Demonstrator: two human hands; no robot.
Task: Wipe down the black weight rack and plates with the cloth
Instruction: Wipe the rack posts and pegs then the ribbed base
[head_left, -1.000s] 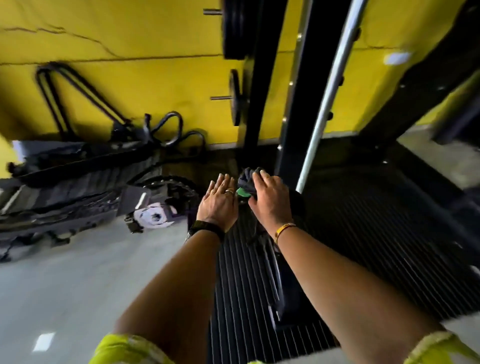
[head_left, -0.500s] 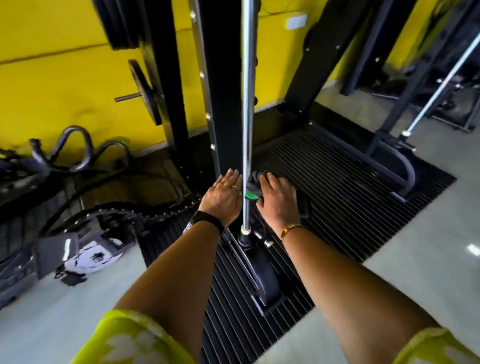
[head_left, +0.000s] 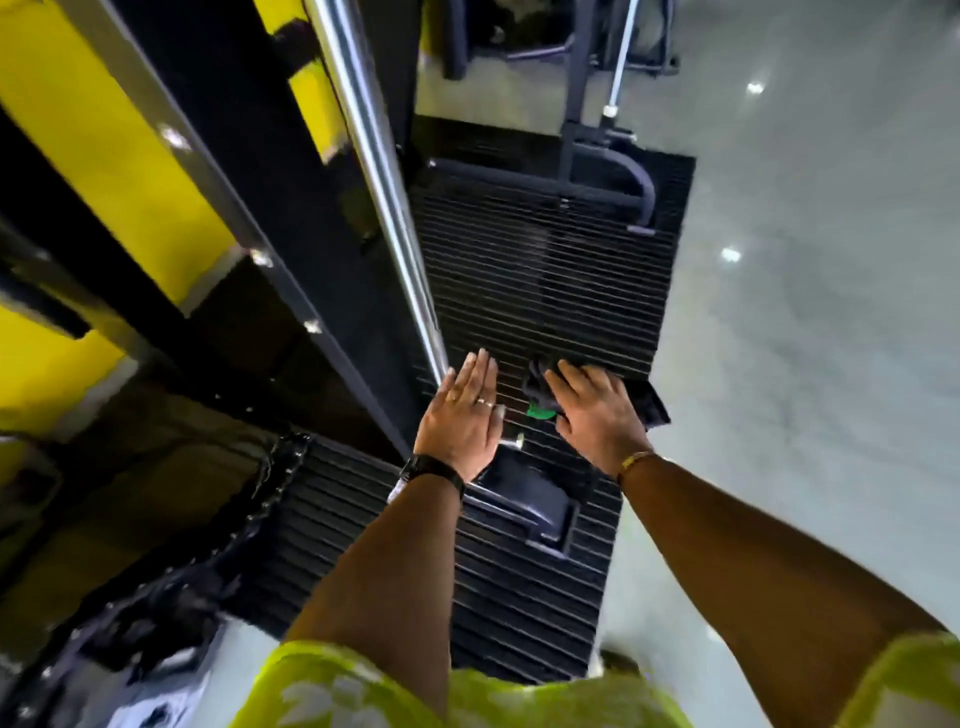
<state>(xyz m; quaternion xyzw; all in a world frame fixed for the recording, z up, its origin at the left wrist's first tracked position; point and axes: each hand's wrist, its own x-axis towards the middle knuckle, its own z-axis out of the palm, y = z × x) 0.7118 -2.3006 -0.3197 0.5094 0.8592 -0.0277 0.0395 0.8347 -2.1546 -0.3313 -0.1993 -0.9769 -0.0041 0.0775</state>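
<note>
Nearest, the black rack foot (head_left: 524, 501) sits on the ribbed mat (head_left: 545, 270). Above it the left hand (head_left: 460, 415) is flat, fingers straight and together, holding nothing, at the base of the chrome rod (head_left: 376, 171). Just beside it, the right hand (head_left: 597, 413) grips the dark cloth (head_left: 537, 382) (green tag showing) low over the mat. Beyond rises the black upright (head_left: 249, 156).
</note>
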